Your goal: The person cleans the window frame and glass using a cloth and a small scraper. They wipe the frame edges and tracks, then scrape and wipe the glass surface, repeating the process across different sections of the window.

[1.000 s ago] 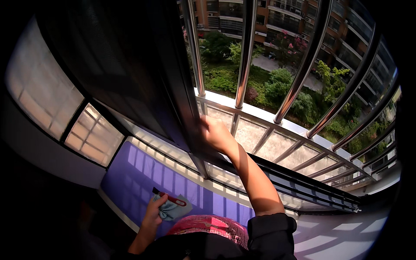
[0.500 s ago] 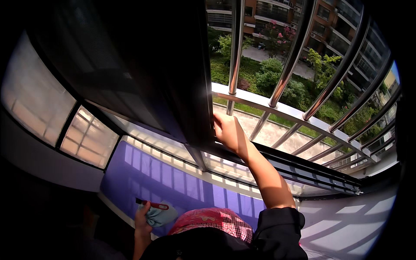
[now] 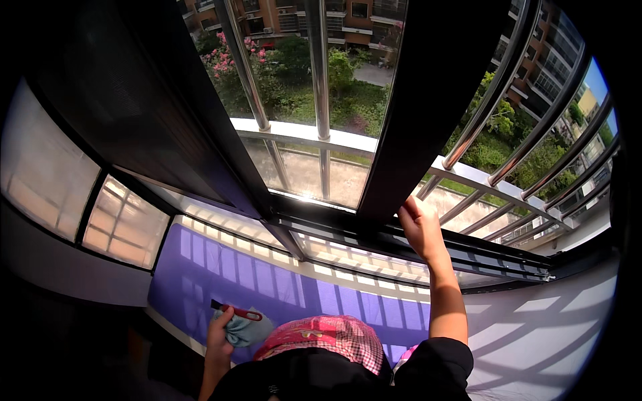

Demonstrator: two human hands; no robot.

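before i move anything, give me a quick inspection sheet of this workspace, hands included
surface: purple mat, striped with light and shadow
job's things: red-handled tool with a dark end; pale blue cloth; black window frame
clutter: small pink-and-white patch by the right sleeve, too little visible to identify
grips: left hand holds the tool and cloth together; right hand is curled at the window frame's edge, fingertips partly hidden
cables: nothing seen
surroundings: metal bars outside, with greenery and buildings beyond; frosted panes at left
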